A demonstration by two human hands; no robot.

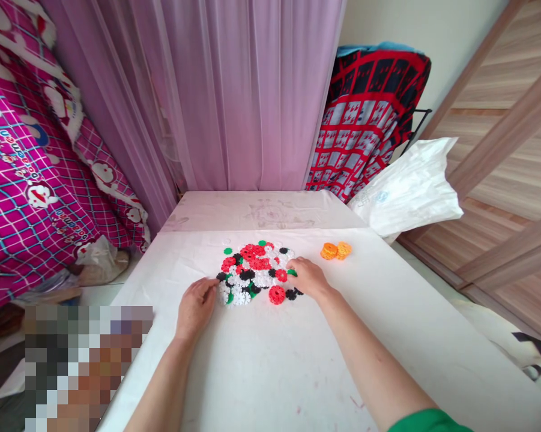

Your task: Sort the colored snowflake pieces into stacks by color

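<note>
A loose heap of toothed snowflake discs lies on the white-covered table (261, 360), with red (277, 294), white (242, 296), black (247, 275) and green (227, 251) pieces overlapping. At the heap's left edge is my left hand (197, 305), its fingers loosely bent and apart, fingertips beside a black disc (221, 276). My right hand (310, 278) reaches the right edge, with thumb and fingers spread around a green disc (292, 272). Whether it touches that disc is hard to make out. Several black discs (290, 294) lie under and beside the right wrist.
Apart from the heap, small stacks of orange discs (329, 251) stand to the right. A white plastic bag (409, 189) hangs by the table's right rear corner. Purple curtains (252, 96) close off the back; a pink patterned blanket (36, 162) is at the left.
</note>
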